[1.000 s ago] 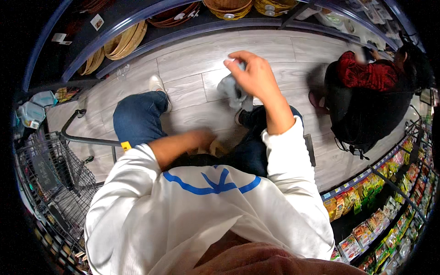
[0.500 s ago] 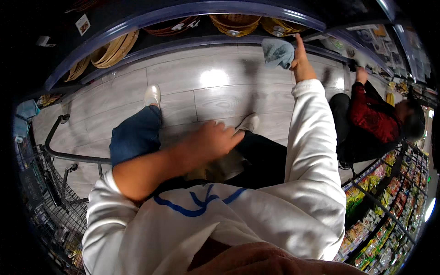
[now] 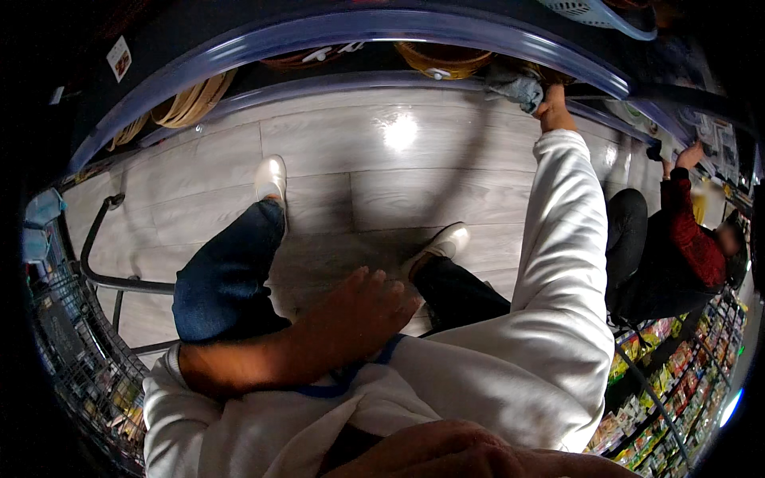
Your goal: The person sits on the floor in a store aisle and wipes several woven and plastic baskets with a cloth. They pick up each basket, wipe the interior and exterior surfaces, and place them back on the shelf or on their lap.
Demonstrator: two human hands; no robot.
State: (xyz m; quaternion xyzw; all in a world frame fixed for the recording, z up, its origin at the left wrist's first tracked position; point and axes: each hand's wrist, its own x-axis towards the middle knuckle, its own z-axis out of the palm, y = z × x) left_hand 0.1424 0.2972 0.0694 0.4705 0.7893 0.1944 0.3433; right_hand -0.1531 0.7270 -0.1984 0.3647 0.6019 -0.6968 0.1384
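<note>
At the end of my outstretched right arm, my right hand (image 3: pixel 553 107) is closed round a crumpled grey-blue cloth (image 3: pixel 516 88). The cloth touches the edge of the lower shelf (image 3: pixel 362 78), beside a yellow-brown wicker basket (image 3: pixel 446 64). Another basket sits in shadow behind the hand, mostly hidden. My left hand (image 3: pixel 373 301) is held across the front of my body, palm down, its fingers stretched out and holding nothing.
Woven baskets (image 3: pixel 194 101) stand on the shelf at left; a light-blue plastic basket (image 3: pixel 599 16) sits higher right. A wire cart (image 3: pixel 88 358) stands at my left. To my right, a person in a red-and-black top (image 3: pixel 692 231) reaches toward shelving. Racks of packets (image 3: pixel 661 382) stand lower right.
My right hand has moved right and in against the shelf with the cloth. My left hand has sunk closer to my body. The other person's arms have risen toward the shelf.
</note>
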